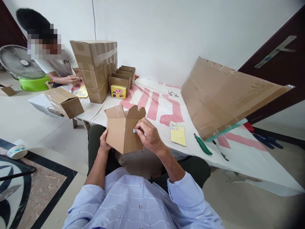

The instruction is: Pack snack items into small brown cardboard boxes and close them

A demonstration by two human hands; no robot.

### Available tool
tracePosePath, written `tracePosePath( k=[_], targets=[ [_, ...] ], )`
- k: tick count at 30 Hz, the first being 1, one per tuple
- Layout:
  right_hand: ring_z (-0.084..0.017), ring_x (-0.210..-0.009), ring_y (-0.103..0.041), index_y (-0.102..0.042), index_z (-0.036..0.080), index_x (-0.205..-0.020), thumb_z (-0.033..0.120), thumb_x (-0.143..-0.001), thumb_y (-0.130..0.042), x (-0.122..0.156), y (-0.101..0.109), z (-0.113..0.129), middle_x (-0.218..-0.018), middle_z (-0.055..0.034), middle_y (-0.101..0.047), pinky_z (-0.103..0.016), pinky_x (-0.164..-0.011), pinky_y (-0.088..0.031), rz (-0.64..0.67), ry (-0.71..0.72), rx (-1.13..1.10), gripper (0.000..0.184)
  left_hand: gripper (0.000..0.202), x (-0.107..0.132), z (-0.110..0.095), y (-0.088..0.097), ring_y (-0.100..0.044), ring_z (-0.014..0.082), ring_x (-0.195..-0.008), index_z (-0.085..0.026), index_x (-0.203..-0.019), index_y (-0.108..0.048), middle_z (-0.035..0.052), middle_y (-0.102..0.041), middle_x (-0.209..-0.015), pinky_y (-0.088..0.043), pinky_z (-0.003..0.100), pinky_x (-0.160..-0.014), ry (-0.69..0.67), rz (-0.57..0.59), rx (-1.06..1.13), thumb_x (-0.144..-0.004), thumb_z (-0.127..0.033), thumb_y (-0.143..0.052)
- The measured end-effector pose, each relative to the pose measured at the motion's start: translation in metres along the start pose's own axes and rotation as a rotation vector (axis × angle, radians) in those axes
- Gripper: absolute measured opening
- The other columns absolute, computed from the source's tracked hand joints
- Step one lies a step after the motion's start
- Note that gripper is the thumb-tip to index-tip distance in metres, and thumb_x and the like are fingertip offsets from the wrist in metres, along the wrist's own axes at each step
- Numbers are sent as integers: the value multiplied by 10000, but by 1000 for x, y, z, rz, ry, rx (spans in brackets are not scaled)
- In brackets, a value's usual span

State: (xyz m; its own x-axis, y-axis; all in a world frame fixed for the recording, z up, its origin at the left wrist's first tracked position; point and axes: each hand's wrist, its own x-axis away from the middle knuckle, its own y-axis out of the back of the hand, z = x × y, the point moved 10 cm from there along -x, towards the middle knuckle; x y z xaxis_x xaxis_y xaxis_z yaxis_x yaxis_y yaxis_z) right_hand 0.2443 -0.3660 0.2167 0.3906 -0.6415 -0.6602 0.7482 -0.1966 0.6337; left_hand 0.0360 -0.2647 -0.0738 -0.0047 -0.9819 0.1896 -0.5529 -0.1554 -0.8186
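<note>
A small cardboard box (116,132) with raised top flaps is held above my lap, at the table's front edge. My left hand (105,140) grips its left side. Against its right face, my right hand (149,133) pinches a small blue-edged white sticker (134,130) between thumb and forefinger; the sticker lies at the box's surface, and I cannot tell whether it is fully stuck down. To the right on the table lies a yellow sheet (178,136) bearing several similar stickers near its top.
Stacked boxes (95,73), folded cartons (122,78) and a yellow snack box (118,91) stand at left. A green-handled knife (202,144) and large cardboard panel (228,98) are right. A co-worker (54,60) sits at far left beside an open box (64,100).
</note>
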Motion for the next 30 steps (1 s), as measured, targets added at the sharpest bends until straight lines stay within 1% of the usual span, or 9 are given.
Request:
tracePosePath(
  k=[4,8,16,18,22,25,27,29,30],
  targets=[
    [-224,-892,-585,-513,269,-897,84,-1017,-538,2,-2,-3,-942,-46,-594,-354,-819,-495,-14,-18,31,221,424,0,-3,6,-841,339,-929,-139,-1157,-819,116,-867,-982,-682,434,-874,-28,-73,3,-881,-460,-800],
    [-229,-913,-584,-486,272,-905,81,-1030,-529,7,-2,-6,-948,-49,-587,-364,-845,-499,-67,-3,14,233,355,2,-4,7,-839,322,-861,-144,-1112,-824,105,-863,-921,-693,411,-796,-21,-144,-10,-904,-425,-762],
    [-232,-989,-616,-485,274,-930,132,-1060,-515,20,1,-20,-1000,-65,-605,-379,-891,-526,-149,-46,-37,195,305,7,-12,1,-822,282,-760,-177,-1028,-818,79,-857,-884,-700,372,-688,-58,-157,-56,-859,-430,-793],
    [-228,-1001,-621,-482,273,-932,147,-1068,-505,26,2,-24,-1013,-67,-611,-381,-906,-533,-167,-65,-39,187,319,7,-15,2,-820,286,-781,-186,-1012,-809,73,-853,-894,-701,385,-712,-92,-151,-92,-824,-444,-819],
    [-218,-974,-611,-495,268,-948,207,-1081,-501,40,4,-36,-1025,-66,-613,-379,-893,-546,-211,-127,-75,146,376,6,-18,0,-822,322,-894,-201,-986,-790,71,-843,-915,-707,451,-847,-143,-125,-167,-755,-485,-876],
    [-212,-944,-593,-519,261,-965,262,-1084,-504,54,16,-55,-1025,-62,-616,-375,-873,-547,-299,-205,-105,120,417,8,-20,-4,-814,345,-958,-210,-986,-792,77,-843,-946,-701,477,-887,-165,-122,-213,-721,-515,-894],
    [-208,-942,-596,-541,255,-960,312,-1082,-515,67,31,-77,-1018,-57,-624,-365,-878,-541,-361,-276,-95,137,430,11,-24,-7,-805,347,-980,-224,-1000,-799,73,-845,-969,-696,473,-872,-187,-129,-232,-706,-522,-897],
    [-205,-934,-601,-566,247,-946,363,-1060,-537,86,52,-112,-993,-49,-637,-350,-876,-534,-412,-404,-64,166,437,14,-31,-8,-791,324,-944,-227,-992,-796,61,-843,-967,-688,446,-835,-222,-147,-226,-675,-508,-902],
    [-204,-923,-601,-578,242,-938,377,-1038,-548,99,65,-136,-973,-42,-644,-341,-870,-531,-431,-509,-35,171,444,14,-35,-8,-780,304,-914,-221,-984,-791,54,-842,-963,-679,426,-820,-237,-157,-214,-657,-499,-902]
  ],
)
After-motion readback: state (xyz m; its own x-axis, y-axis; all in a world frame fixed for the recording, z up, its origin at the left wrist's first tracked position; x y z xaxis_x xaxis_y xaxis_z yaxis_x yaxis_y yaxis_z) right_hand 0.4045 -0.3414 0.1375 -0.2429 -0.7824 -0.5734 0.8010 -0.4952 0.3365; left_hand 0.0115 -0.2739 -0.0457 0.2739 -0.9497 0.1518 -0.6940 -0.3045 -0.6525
